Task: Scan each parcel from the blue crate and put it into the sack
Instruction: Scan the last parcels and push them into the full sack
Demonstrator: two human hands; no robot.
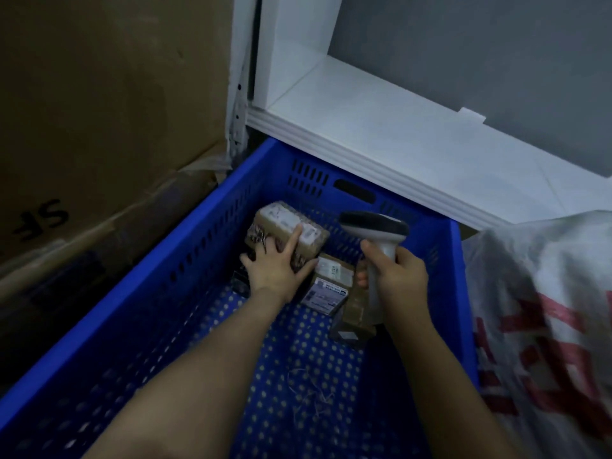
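Brown taped cardboard parcel with a white label (288,220) sits at the far end of the blue perforated plastic crate (198,246), tilted against the crate's back wall. Risk as I judge it: the grip is one-handed and spread over slick tape, so the parcel could slip on the lift, or the index finger lying across the label could block the scan. My left hand (271,271) grips it, fingers over the top and left edge, thumb on the near side. My right hand (399,274) is wrapped round the white-and-grey handheld scanner (374,225), just right of the parcel, not touching it. A flat labelled parcel (326,293) lies between the hands. White woven sack with red print (546,293) stands outside the crate's right wall.
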